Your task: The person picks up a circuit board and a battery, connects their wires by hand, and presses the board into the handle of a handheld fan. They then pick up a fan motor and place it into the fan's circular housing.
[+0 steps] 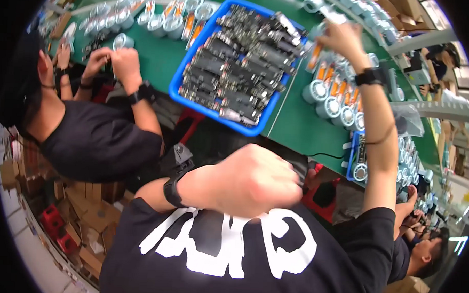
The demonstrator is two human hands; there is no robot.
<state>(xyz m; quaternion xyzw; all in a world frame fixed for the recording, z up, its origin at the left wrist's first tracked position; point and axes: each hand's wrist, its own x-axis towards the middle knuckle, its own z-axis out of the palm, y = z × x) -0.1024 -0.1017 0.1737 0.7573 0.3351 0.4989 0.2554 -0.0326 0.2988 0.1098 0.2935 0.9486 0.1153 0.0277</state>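
My left hand (pixel 254 179) is balled into a fist close to my chest, above my black shirt with white print; a black band sits on its wrist. I cannot see anything inside the fist. My right hand (pixel 342 39) is stretched far out over the green table (pixel 297 123), its fingers pinched on a clear packet with an orange card (pixel 314 55). Below that hand lie rows of similar packets with round pale spools (pixel 333 95). A large blue tray (pixel 179 77) heaped with black oblong parts stands to the left of my right arm.
A co-worker in a black shirt sits at my left, both hands (pixel 116 59) on a small packet at the table edge. More packets line the table's far side. A small blue tray (pixel 352 158) is under my right arm. Cardboard boxes (pixel 87 213) and red crates lie on the floor.
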